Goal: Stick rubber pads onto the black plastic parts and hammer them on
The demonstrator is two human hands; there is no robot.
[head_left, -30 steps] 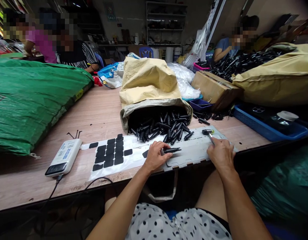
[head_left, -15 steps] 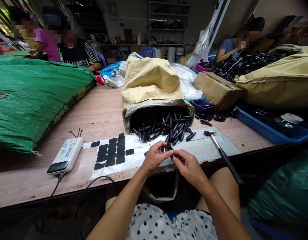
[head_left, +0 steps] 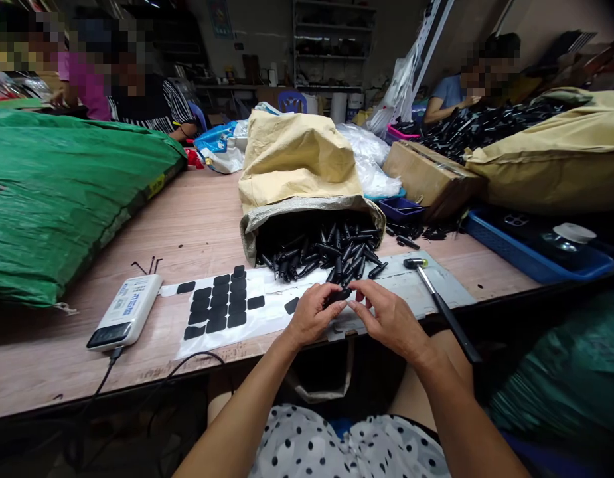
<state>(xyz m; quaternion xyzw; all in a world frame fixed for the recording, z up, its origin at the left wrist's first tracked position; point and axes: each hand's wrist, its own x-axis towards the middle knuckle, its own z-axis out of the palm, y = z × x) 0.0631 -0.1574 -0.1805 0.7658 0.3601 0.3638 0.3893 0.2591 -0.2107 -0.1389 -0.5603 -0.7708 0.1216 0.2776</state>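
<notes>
My left hand [head_left: 312,312] pinches a small black part [head_left: 340,296], whose exact kind I cannot make out because the fingers cover much of it. Thumb and fingers of my right hand [head_left: 389,317] close on the same part from the other side. Just beyond the hands, a heap of black tapered plastic pieces [head_left: 331,249] spills from a yellow-lined woven sack [head_left: 301,159]. To the left lies a white backing sheet [head_left: 259,330] bearing rows of black rounded-square stickers [head_left: 218,311]. The hands are above the near end of a grey board [head_left: 403,302].
A small hammer [head_left: 443,309] lies on the board, its handle jutting over the table edge. At left are a white power bank [head_left: 126,312] with a cable and a large green sack [head_left: 72,199]. A blue tray [head_left: 540,255] stands right. Other people sit across the table.
My hands have turned the black part from upright to lying more flat. The right hand's fingers have moved up and over it. The view has shifted slightly.
</notes>
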